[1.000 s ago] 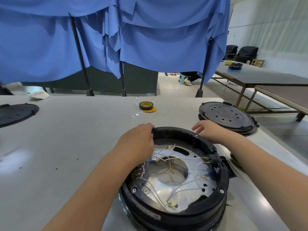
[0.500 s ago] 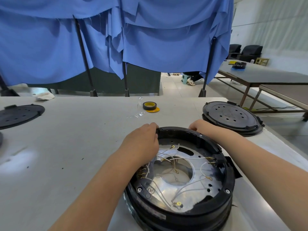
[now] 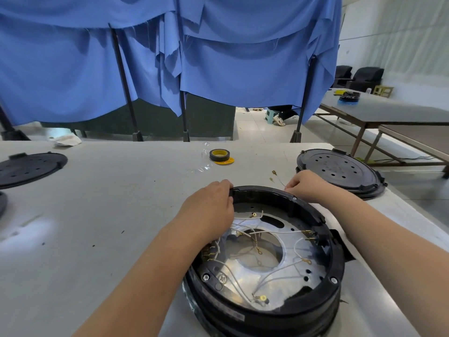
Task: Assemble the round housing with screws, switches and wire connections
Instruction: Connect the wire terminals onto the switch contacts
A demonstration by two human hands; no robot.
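A round black housing (image 3: 313, 305) lies open side up on the white table, low and right of centre. Inside it a shiny metal plate (image 3: 286, 271) with a centre hole carries several white wires (image 3: 279, 232) ending in gold ring terminals. My left hand (image 3: 209, 210) grips the housing's far left rim, with the fingers curled over the edge. My right hand (image 3: 306, 184) rests at the far right rim, fingertips pinched on a thin loose wire (image 3: 275, 177) that lies on the table just beyond the housing.
A black perforated lid (image 3: 337, 170) lies right behind my right hand. Another black lid (image 3: 29, 167) sits at the far left. A roll of dark tape on a yellow disc (image 3: 219, 155) and a scrap of clear film (image 3: 201, 167) lie further back. Blue curtains hang behind the table.
My right hand has slid along the far rim and its fingertips now pinch a loose wire on the table. The left hand keeps its hold on the rim. The camera has shifted slightly.
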